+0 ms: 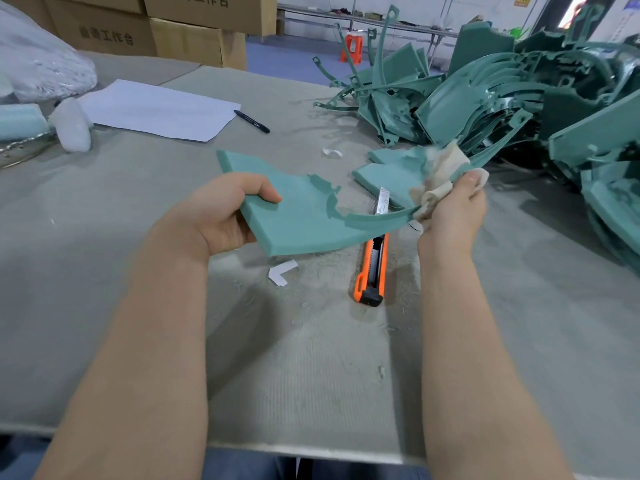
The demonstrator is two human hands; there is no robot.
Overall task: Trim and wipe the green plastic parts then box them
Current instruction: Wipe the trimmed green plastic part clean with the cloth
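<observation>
Just above the orange utility knife (371,268), you hold the green plastic part (298,220) lifted off the table (311,375), crossing over the blade end. Your left hand (221,216) clamps the wide flat panel to the knife's left, thumb on top and fingers underneath. Your right hand (450,209) is curled round a cream cloth (438,178), and the cloth wraps the thin curved arm to the knife's right.

That split looks deliberate: one hand steadies the stiff end so the cloth can rub the narrow rim without the part flexing away. The knife lies set down under the part, so I judge trimming of this piece done and wiping in hand.

The part's long axis runs left to right, roughly square to the knife's handle – broad end left, tapering arm pointing right and slightly away from you, smooth face tilted up toward you. The pile of green parts (519,98) sits beyond the knife to the right, probably waiting their turn
</observation>
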